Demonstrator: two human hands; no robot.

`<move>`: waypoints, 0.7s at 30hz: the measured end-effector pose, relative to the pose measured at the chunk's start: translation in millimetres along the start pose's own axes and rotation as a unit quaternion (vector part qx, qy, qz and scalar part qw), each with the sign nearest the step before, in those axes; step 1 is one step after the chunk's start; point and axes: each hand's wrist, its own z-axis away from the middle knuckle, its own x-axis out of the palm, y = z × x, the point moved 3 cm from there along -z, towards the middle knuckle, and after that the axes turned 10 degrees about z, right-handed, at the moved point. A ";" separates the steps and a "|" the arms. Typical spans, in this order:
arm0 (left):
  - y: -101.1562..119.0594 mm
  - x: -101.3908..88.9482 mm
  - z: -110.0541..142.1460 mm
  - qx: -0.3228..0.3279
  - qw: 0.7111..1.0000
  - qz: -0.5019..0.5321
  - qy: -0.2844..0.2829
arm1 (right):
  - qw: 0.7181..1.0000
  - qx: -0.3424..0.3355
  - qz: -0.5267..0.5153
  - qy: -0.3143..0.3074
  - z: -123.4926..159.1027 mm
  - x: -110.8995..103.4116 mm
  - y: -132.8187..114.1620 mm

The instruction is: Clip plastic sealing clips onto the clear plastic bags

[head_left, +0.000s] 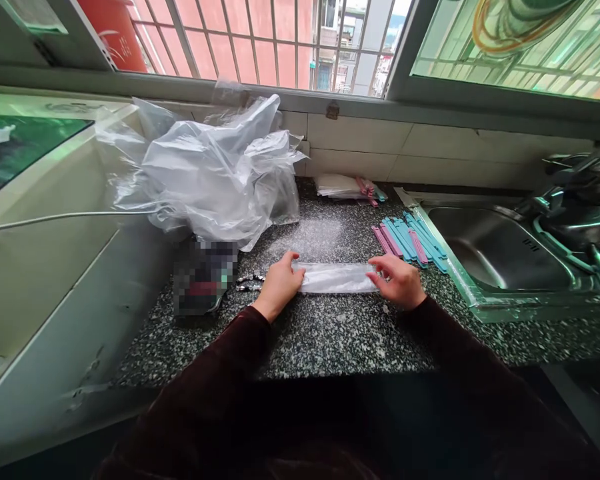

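A clear plastic bag [336, 279], folded into a long narrow strip, lies flat across the speckled countertop. At its left end my left hand [281, 285] is closed, the thumb raised and the fingers holding the plastic against the counter. The other end is pinched between the thumb and fingertips of my right hand [401, 283]. Just beyond my right hand lies a loose pile of flat blue sticks [405, 237], which look like bag clips, with several pink sticks [384, 240] among them. Two thin dark beaded strips [249, 283] show left of my left hand.
A big heap of crumpled clear plastic [220, 173] stands back left, beside a pale appliance [80, 267] with a white cord [70, 217]. A blurred-out dark object [203, 280] sits before it. Folded bags [337, 187] lie by the tiled wall. A steel sink [495, 247] is right.
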 end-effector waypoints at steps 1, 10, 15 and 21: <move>-0.1 0.0 0.0 -0.001 1.000 0.002 0.000 | 0.997 -0.079 0.003 -0.004 1.5 -1.7 -9.1; -10.6 -6.8 -3.1 -0.043 0.985 0.168 -0.021 | 0.967 -0.239 0.090 -0.010 4.2 12.1 -33.9; 0.0 -28.0 4.0 0.154 0.977 0.087 0.121 | 0.980 -0.194 0.039 0.009 5.3 16.1 -23.8; 13.0 3.4 21.1 0.348 0.930 -0.114 -0.019 | 0.988 -0.149 -0.018 0.023 5.4 12.2 -17.9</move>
